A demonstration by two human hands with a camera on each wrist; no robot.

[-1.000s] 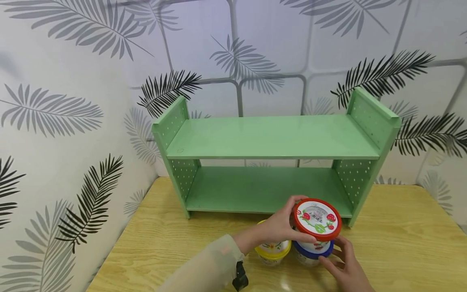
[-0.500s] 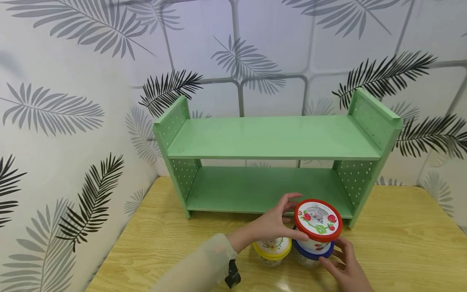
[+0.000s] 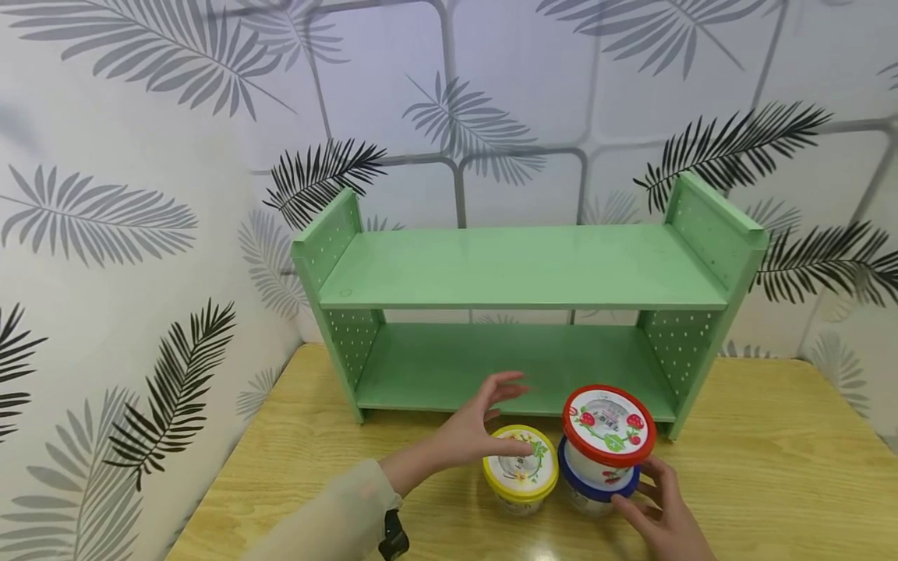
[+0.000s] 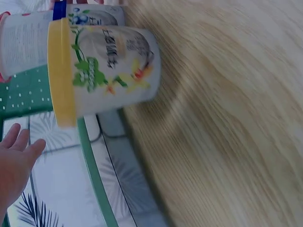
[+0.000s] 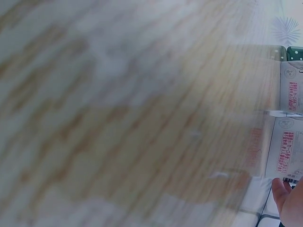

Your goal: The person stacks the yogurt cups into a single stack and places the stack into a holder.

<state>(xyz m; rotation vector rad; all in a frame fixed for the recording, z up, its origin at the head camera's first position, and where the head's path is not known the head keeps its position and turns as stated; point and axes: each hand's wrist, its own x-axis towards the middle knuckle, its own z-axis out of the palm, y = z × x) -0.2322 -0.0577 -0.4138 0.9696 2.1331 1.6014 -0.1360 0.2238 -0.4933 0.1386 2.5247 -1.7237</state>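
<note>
A red-lidded tub (image 3: 607, 427) with strawberries on its lid sits on a blue-lidded tub (image 3: 588, 489). My right hand (image 3: 666, 510) holds the blue-lidded tub at its right side, thumb at the front; some fingers are hidden behind it. To the left stands a yellow-lidded tub (image 3: 521, 466). My left hand (image 3: 466, 436) is beside it with fingers spread and thumb over its lid, gripping nothing. In the left wrist view, the left hand (image 4: 16, 161) shows apart from the yellow-lidded tub (image 4: 109, 68). Only fingertips of the right hand (image 5: 288, 203) show in the right wrist view.
Behind the tubs stands a green two-tier shelf (image 3: 522, 265) with perforated side panels. It rests on a wood-grain table (image 3: 772, 467). A wall with leaf patterns (image 3: 491, 78) rises behind the table and on the left.
My left hand has let go of the red-lidded tub and moved left, over the yellow-lidded tub. The right hand has stayed at the blue-lidded tub.
</note>
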